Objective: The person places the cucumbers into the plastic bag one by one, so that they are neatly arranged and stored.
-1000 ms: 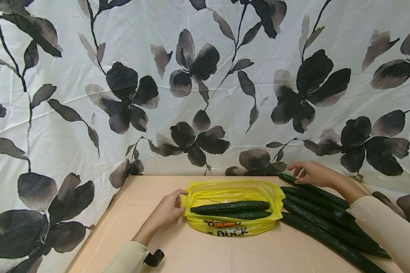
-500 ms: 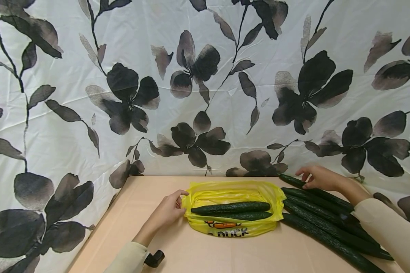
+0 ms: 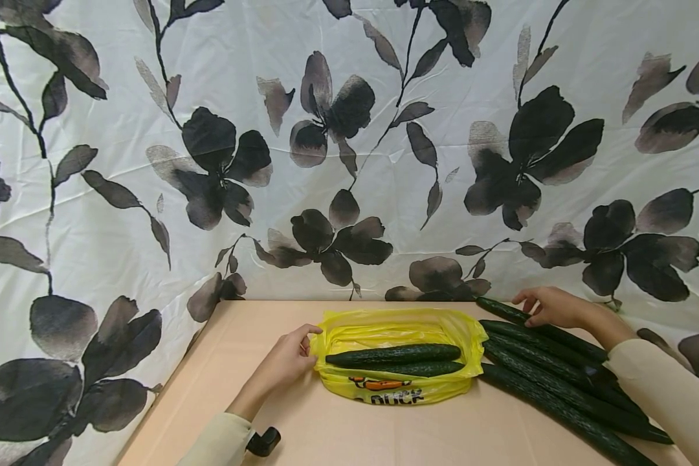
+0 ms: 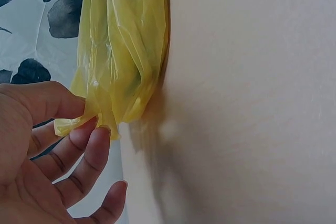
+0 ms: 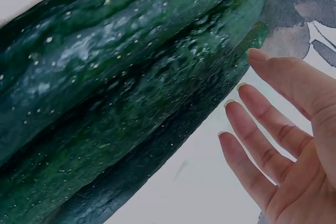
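A yellow plastic bag (image 3: 396, 320) lies open on the table, with two cucumbers (image 3: 393, 354) side by side in it. My left hand (image 3: 285, 357) pinches the bag's left end between thumb and fingers; the left wrist view shows the gathered yellow film (image 4: 121, 45) at the fingertips. To the right of the bag lies a row of several long dark green cucumbers (image 3: 550, 382). Over the farthest cucumber (image 3: 501, 309) of that row is my right hand (image 3: 559, 307). In the right wrist view its fingers (image 5: 252, 124) are spread and loosely bent beside the cucumbers, gripping none.
The table (image 3: 256, 317) is pale peach, and its back edge meets a white cloth (image 3: 384, 194) printed with dark flowers. A small black device (image 3: 263, 441) sits at the left wrist. The right forearm passes over the cucumbers' near ends.
My right hand has shifted to the right along the farthest cucumber, away from its tip. The left hand, the bag and the cucumbers look the same.
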Tool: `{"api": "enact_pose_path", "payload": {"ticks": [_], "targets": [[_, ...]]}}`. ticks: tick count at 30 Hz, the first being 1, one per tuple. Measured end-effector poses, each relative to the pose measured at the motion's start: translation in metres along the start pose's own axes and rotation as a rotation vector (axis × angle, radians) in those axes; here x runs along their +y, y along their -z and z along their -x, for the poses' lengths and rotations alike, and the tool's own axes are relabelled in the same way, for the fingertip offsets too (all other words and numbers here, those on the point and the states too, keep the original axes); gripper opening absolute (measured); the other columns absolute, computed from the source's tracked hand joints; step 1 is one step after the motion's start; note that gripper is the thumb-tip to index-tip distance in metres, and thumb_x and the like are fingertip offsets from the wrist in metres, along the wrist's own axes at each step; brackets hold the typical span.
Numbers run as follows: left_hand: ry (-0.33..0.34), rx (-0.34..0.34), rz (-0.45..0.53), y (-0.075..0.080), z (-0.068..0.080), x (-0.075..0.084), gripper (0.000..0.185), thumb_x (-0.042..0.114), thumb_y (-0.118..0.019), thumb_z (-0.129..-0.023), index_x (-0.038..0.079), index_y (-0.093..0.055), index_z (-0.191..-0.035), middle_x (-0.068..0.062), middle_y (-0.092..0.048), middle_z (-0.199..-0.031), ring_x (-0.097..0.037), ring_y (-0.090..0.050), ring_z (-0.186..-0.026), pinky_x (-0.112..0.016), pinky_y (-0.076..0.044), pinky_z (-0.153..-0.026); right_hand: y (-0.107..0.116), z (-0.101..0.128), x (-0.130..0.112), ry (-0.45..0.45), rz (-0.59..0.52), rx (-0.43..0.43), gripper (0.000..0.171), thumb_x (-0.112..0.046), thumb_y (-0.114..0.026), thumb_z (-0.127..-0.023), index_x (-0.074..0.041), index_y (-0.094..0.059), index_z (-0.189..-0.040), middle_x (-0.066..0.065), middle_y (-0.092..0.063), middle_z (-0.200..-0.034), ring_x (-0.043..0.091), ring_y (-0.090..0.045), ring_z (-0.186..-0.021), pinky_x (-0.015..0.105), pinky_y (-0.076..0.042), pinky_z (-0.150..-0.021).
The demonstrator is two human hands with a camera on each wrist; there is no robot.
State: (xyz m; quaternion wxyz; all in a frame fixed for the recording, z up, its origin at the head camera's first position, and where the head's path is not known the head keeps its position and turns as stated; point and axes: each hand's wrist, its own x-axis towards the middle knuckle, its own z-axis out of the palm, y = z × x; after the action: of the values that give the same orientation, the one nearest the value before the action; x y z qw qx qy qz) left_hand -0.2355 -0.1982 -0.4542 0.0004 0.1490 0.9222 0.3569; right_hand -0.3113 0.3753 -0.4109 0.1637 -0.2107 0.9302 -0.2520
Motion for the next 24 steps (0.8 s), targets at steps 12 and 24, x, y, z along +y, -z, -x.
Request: {"api": "enact_pose_path", "payload": {"ticks": [12, 24], "targets": [[0.005, -0.001, 0.005, 0.0006, 0.0012, 0.0001, 0.052, -0.005, -0.073, -0.08, 0.006, -0.061, -0.129, -0.003, -0.054, -0.082, -0.014, -0.051, -0.072, -0.026, -0.043, -0.062, -0.0031, 0.003, 0.0025, -0.004, -0.025, 0.003, 0.059, -0.005, -0.077, -0.085, 0.011, -0.052, -0.137, 0.026, -0.064, -0.114, 0.032, -0.068, -0.095, 0.041, -0.058, -0.075], [-0.005, -0.003, 0.018, -0.0004, 0.0021, -0.001, 0.052, -0.005, -0.073, -0.08, 0.006, -0.061, -0.129, -0.004, -0.055, -0.082, -0.015, -0.051, -0.072, -0.026, -0.044, -0.063, -0.0035, 0.0068, 0.008, -0.021, -0.057, -0.004, 0.06, -0.002, -0.077, -0.084, 0.012, -0.051, -0.137, 0.028, -0.061, -0.116, 0.036, -0.068, -0.097, 0.042, -0.058, -0.075]]}}
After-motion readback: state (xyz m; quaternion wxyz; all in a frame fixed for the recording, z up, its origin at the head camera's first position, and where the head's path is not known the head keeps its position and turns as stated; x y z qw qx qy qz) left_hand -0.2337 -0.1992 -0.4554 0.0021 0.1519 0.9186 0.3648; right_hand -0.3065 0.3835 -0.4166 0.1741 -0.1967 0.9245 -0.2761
